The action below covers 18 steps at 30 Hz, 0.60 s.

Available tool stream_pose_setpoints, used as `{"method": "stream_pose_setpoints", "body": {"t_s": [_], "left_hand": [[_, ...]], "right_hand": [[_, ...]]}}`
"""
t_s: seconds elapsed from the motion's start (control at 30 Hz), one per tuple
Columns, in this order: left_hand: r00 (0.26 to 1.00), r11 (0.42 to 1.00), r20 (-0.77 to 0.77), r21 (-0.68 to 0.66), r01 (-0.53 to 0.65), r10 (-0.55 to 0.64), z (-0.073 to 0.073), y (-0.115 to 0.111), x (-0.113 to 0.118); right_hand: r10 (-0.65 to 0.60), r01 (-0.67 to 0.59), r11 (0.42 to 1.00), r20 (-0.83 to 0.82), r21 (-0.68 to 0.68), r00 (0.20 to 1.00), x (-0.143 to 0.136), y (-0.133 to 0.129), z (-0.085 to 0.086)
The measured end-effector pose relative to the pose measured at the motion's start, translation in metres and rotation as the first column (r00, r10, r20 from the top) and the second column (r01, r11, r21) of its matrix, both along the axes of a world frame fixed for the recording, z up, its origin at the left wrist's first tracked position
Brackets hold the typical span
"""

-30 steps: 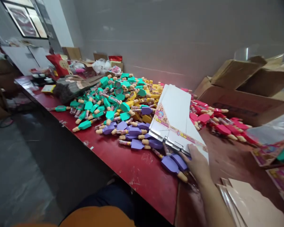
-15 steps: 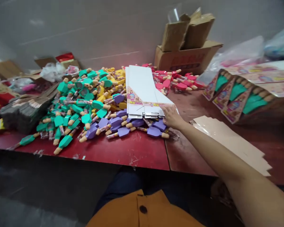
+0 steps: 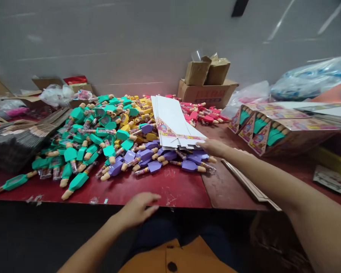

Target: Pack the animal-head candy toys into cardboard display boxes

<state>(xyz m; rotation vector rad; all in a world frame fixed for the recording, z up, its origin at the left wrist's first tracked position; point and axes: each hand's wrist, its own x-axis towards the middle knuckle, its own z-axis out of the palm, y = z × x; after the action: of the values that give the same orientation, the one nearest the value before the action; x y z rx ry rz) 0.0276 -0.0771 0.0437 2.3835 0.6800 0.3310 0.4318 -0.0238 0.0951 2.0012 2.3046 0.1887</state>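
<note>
My right hand (image 3: 211, 147) grips the near right corner of some flat white cardboard box blanks (image 3: 170, 113) with a pink printed band. The blanks lie over a heap of small wrapped toys: purple ones (image 3: 155, 167) in front, green ones (image 3: 71, 154) to the left, yellow ones (image 3: 130, 123) behind. Over the table's front edge, my left hand (image 3: 139, 208) is empty, thumb and fingers apart. Below my right forearm are flat beige card sheets (image 3: 250, 184), partly hidden by it.
Printed display boxes (image 3: 295, 125) filled with green toys stand at the right. Red toys (image 3: 199, 112) and brown cartons (image 3: 206, 93) are at the back. A stack of folded cardboard (image 3: 22, 140) sits at the left on the red table (image 3: 176, 189).
My left hand has come into view at the front edge. My right hand stays at the blanks' corner. The camera view has shifted, showing more wall and more of the right side.
</note>
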Motion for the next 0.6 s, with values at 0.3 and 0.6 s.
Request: {"method": "stream_pose_setpoints", "body": {"t_s": [0.3,0.6], "left_hand": [[0.494,0.793,0.859,0.205,-0.574,0.136,0.106,0.137,0.071],[-0.248,0.926,0.967,-0.047,-0.374,-0.051,0.208,0.095,0.09]], "right_hand": [[0.434,-0.584,0.413,0.413,0.699,0.801,-0.04,-0.074,0.165],[0.099,-0.275,-0.065,0.281,0.959,0.955,-0.065,-0.125,0.208]]}}
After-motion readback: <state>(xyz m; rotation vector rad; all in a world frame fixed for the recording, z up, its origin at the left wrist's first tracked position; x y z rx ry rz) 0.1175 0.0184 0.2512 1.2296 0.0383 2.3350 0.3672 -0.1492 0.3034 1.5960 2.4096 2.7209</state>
